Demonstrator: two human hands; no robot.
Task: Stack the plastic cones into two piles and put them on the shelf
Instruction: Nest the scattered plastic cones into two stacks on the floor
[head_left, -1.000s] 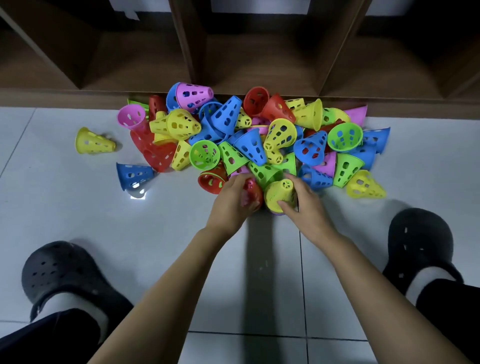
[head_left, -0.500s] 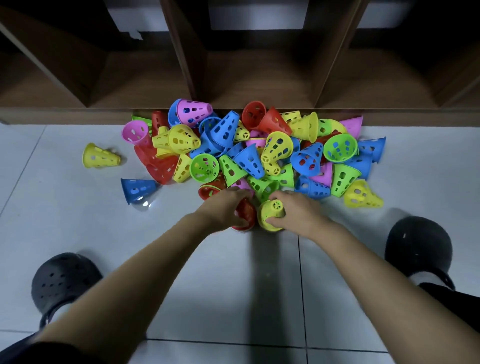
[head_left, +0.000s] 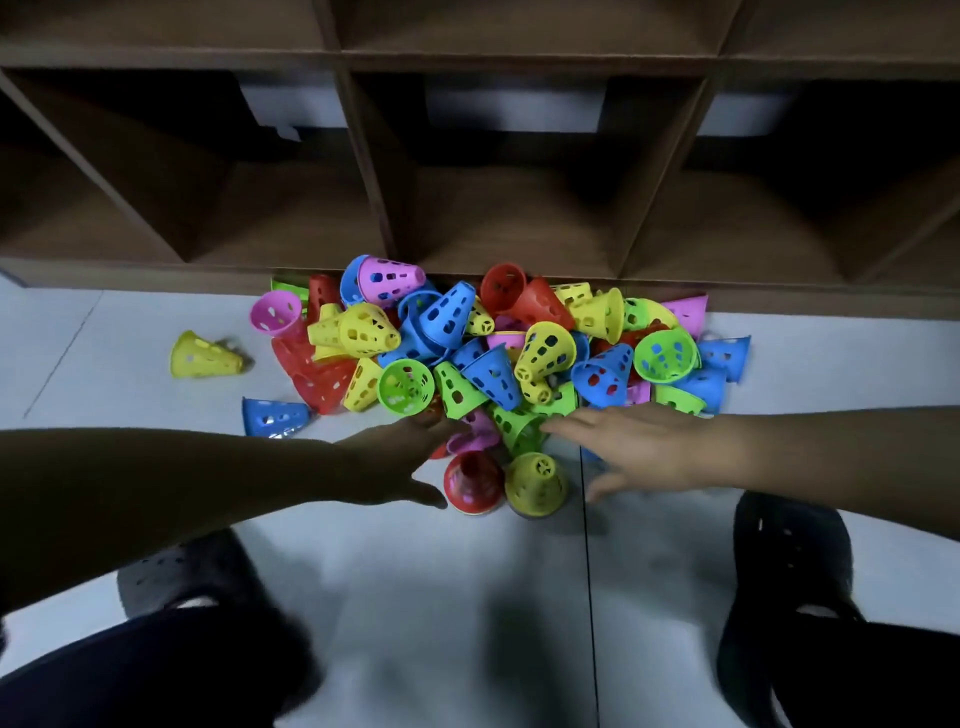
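Looks barely begun: red cone (head_left: 474, 480), yellow cone (head_left: 535, 483) upright before the heap (head_left: 519, 353); left hand (head_left: 400, 462), right hand (head_left: 639, 452) spread, empty.

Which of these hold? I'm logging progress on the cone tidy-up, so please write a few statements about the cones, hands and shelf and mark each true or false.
1. A red cone and a yellow cone stand upright side by side on the floor, nearest the person. True.
2. The left hand grips the red cone. False: its fingers are stretched out and grip nothing.
3. Some cones sit on the shelf. False: every cone in view is on the floor.
4. A lone yellow cone lies apart, left of the pile. True.
5. The right hand is open, holding nothing. True.
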